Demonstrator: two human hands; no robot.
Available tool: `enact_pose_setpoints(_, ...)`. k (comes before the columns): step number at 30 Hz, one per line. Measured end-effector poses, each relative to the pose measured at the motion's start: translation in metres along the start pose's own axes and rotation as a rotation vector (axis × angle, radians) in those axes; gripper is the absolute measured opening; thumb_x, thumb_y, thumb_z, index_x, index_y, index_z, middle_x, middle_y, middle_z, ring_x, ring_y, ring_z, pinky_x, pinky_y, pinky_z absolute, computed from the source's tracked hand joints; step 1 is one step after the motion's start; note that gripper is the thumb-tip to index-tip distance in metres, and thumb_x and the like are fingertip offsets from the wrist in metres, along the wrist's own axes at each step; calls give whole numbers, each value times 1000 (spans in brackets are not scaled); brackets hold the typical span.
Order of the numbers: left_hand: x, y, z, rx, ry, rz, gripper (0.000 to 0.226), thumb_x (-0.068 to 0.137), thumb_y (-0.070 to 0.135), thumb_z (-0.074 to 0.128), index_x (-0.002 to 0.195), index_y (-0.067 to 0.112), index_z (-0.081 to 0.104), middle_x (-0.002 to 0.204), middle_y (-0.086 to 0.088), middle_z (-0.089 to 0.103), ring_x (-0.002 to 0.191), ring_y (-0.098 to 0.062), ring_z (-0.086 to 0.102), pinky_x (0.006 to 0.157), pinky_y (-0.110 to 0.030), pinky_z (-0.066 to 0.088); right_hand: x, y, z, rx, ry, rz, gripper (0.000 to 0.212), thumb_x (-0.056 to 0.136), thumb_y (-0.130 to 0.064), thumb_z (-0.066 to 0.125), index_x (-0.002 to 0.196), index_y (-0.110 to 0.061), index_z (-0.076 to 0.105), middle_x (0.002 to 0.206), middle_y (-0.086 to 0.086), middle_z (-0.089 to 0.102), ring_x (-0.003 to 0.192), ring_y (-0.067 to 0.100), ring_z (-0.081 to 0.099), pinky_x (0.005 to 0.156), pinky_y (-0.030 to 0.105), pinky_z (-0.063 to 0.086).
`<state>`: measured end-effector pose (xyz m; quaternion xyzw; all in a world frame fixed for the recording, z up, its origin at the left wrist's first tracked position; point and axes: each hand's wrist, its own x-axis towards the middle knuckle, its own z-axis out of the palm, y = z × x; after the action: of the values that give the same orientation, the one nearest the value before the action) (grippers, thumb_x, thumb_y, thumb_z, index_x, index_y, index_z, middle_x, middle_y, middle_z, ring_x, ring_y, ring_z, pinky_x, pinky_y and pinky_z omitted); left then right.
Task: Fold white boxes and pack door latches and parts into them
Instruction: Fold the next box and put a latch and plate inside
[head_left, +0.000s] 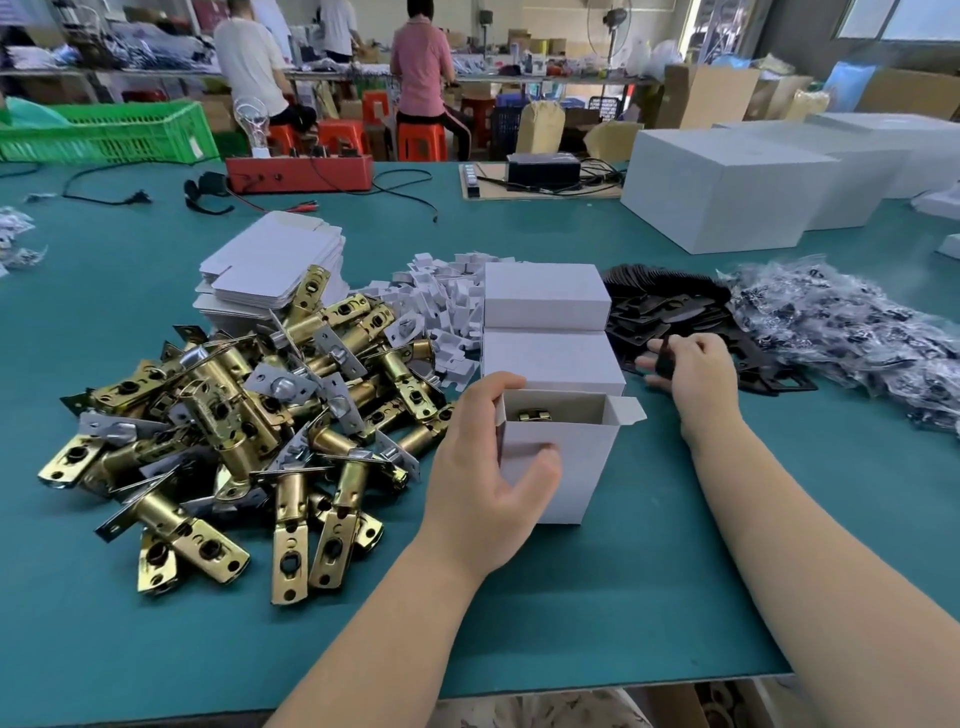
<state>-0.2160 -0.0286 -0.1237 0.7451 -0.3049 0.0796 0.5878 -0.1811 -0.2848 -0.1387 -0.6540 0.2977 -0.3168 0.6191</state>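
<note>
An open white box (571, 467) stands upright on the green table, with a brass latch (535, 415) showing inside it. My left hand (488, 478) grips the box by its left side, thumb on the front wall. My right hand (696, 369) pinches a black plate (665, 356) at the pile of black plates (691, 317). Two closed white boxes (545, 322) lie just behind the open one. A heap of brass door latches (249, 415) lies to the left.
Flat white box blanks (270, 260) are stacked behind the latches, next to small white card inserts (441, 301). Bagged parts (852, 322) lie at the right. Large white cartons (727, 187) stand far right. A red box (301, 171) and cables sit at the back.
</note>
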Motion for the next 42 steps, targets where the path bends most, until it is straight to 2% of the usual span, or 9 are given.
enact_pose_setpoints(4, 0, -1, -1, -8, 0, -19, 40, 76, 42, 52, 114, 42, 40, 105, -5, 55, 95, -25, 55, 82, -49, 47, -1, -8, -5, 218, -74, 149, 20, 99, -25, 41, 82, -16, 44, 92, 7, 67, 68, 22, 67, 48, 23, 52)
enact_pose_setpoints(10, 0, -1, -1, -16, -2, -46, 40, 75, 43, 53, 113, 45, 40, 107, -1, 55, 98, -23, 56, 83, -50, 49, 3, -12, -18, 418, -110, 245, 42, 96, -46, 41, 65, -18, 46, 74, 4, 62, 55, 15, 53, 48, 22, 39)
enact_pose_setpoints(14, 0, -1, -1, -5, 0, -31, 39, 76, 42, 52, 113, 44, 40, 106, -5, 55, 96, -24, 55, 83, -49, 47, 3, -10, -19, 424, -29, 316, 18, 96, -15, 48, 78, -13, 53, 77, 4, 50, 48, 13, 52, 38, 17, 36)
enact_pose_setpoints(17, 0, 0, -1, -12, 2, -36, 40, 75, 43, 52, 113, 44, 39, 106, -5, 55, 96, -24, 55, 84, -49, 47, -2, -6, -20, 461, -69, 314, 15, 93, 2, 52, 89, -12, 55, 82, 6, 54, 65, 15, 55, 45, 16, 47)
enact_pose_setpoints(22, 0, -1, -1, -11, 2, -40, 41, 75, 44, 52, 114, 43, 39, 109, -1, 55, 100, -21, 55, 86, -47, 47, -11, -10, -19, 732, -76, 421, 17, 94, 1, 52, 79, -6, 56, 78, 6, 55, 66, 11, 54, 47, 16, 48)
enact_pose_setpoints(27, 1, -2, -1, -13, 3, -35, 41, 75, 44, 52, 115, 43, 39, 112, 4, 55, 104, -19, 56, 88, -45, 48, -21, -11, -19, 676, -113, 375, 15, 97, -15, 52, 88, -14, 64, 74, 6, 58, 68, 16, 59, 51, 21, 52)
enact_pose_setpoints(32, 2, -2, -1, -1, 7, -29, 41, 76, 44, 52, 115, 44, 39, 109, 4, 55, 100, -19, 56, 85, -46, 49, -25, -12, -21, 475, -196, 310, 21, 100, -31, 47, 99, -30, 68, 60, -4, 52, 42, 7, 48, 41, 17, 44)
enact_pose_setpoints(38, 1, -2, -1, -11, 3, -30, 44, 76, 42, 53, 117, 40, 39, 113, 8, 56, 107, -16, 56, 89, -44, 49, -31, -17, -30, 573, -397, 300, 36, 94, -16, 31, 105, -13, 65, 84, 4, 73, 64, 14, 68, 48, 20, 51)
enact_pose_setpoints(42, 1, -1, -2, -4, 6, -29, 43, 76, 43, 52, 116, 41, 39, 114, 11, 54, 109, -12, 55, 92, -40, 48, -39, -27, -26, 527, -324, 167, 26, 97, -11, 38, 98, -15, 64, 81, 4, 71, 59, 10, 61, 48, 17, 49)
